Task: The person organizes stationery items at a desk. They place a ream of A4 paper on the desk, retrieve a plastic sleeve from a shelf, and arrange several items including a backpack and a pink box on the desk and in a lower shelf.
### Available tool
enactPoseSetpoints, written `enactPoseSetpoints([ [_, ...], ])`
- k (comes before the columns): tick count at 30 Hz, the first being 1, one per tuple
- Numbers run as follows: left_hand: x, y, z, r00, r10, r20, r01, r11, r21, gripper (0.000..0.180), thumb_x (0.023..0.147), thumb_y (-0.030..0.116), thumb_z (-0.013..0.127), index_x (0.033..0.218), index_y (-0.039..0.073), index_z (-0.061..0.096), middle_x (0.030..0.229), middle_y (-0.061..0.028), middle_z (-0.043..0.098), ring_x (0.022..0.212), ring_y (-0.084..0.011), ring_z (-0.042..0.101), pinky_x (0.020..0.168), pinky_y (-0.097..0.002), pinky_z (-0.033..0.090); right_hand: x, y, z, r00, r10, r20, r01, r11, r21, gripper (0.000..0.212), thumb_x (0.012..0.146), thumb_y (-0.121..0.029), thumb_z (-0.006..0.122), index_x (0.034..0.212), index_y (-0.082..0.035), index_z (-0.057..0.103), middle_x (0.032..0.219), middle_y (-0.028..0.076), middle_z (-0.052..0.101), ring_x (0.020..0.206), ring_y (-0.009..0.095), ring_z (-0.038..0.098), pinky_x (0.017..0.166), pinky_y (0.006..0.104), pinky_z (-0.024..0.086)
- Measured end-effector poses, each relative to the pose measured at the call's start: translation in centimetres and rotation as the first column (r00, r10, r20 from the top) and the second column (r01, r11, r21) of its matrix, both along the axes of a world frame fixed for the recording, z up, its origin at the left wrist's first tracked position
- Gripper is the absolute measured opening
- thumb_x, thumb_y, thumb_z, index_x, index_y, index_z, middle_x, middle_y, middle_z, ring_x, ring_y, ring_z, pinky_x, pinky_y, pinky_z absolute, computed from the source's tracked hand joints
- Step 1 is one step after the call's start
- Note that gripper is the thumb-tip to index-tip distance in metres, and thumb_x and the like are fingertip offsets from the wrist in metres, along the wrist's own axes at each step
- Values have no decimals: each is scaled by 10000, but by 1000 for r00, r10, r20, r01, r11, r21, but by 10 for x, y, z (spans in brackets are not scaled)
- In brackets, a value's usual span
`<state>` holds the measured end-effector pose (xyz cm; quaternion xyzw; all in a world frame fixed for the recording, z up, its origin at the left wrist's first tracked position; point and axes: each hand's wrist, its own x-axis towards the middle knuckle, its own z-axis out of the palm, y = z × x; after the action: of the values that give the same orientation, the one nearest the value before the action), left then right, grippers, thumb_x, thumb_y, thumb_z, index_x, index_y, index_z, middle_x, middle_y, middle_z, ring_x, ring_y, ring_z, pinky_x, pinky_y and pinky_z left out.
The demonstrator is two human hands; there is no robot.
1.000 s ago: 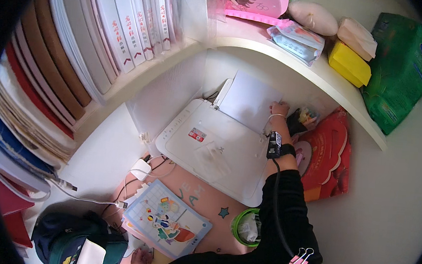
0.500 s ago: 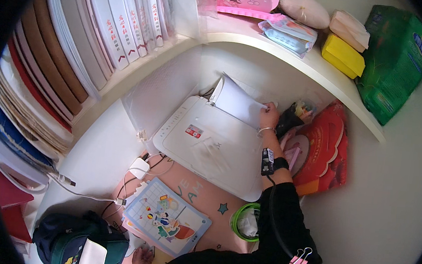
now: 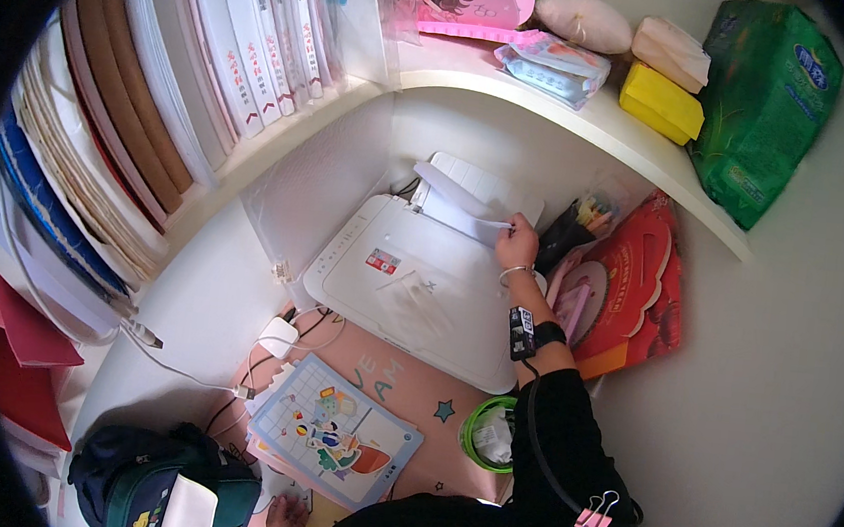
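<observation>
My right hand (image 3: 517, 244) reaches to the back of a white printer (image 3: 369, 294) and pinches the right end of a white sheet of paper (image 3: 453, 195). The sheet is curled and lifted in front of the printer's raised rear paper support (image 3: 509, 184). A white bracelet and a small black device are on my right wrist and forearm. Down at the lower edge my left hand (image 3: 287, 524) rests with its fingers spread, beside a stack of notebooks (image 3: 342, 437) whose top cover is blue with cartoon drawings.
Right of the printer stand a black pen holder (image 3: 567, 231) and a red package (image 3: 630, 292). A green-rimmed bin (image 3: 472, 439) is near my right sleeve. Cables and a white adapter (image 3: 278, 337) lie at left, with a dark green bag (image 3: 161, 492) below. A loaded shelf (image 3: 555, 120) curves above.
My right hand has moved a little left, drawing the paper's right end off the rear support. The sheet now curls and the bare support shows. My left hand stays in place.
</observation>
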<state>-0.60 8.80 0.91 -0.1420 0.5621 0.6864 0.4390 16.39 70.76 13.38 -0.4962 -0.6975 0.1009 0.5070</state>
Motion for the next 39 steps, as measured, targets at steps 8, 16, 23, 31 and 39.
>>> enactPoseSetpoints([
  [8,-15,-21,-50,996,81,24,-80,997,-16,291,866,310,504,1072,109,462,981,-118,497,922,-286,495,822,-402,439,-8,22,15,962,-26,-271,16,999,-40,319,655,-5,549,974,-27,535,913,159,602,788,282,598,686,353,466],
  [16,6,-14,-20,991,126,47,-128,991,35,268,878,262,505,1074,83,472,945,-76,524,858,-228,520,734,-334,445,-44,-26,9,943,237,233,-206,967,-150,362,692,-87,574,1034,25,535,1074,185,547,1003,323,519,883,374,414],
  [23,7,-10,-1,994,98,50,-98,995,-7,285,896,250,477,1122,78,454,950,-68,533,831,-213,533,707,-327,452,-83,-146,-10,456,620,638,-503,771,-391,595,882,-373,406,1351,-42,248,1414,159,208,1328,282,143,1072,421,154],
  [31,5,-24,-8,990,120,71,-116,992,-54,300,902,256,461,1153,91,447,958,-69,561,810,-197,547,725,-339,459,-66,-179,-20,325,575,751,-428,797,-426,679,875,-436,380,1345,21,203,1431,196,127,1343,302,80,1082,438,58],
  [39,-9,-30,-25,992,80,97,-85,996,43,299,909,265,446,1155,95,450,939,-69,559,814,-213,552,725,-348,466,-131,-183,-35,215,604,767,-756,601,-260,635,875,-428,378,1319,13,269,1425,183,159,1340,281,109,1077,440,89],
])
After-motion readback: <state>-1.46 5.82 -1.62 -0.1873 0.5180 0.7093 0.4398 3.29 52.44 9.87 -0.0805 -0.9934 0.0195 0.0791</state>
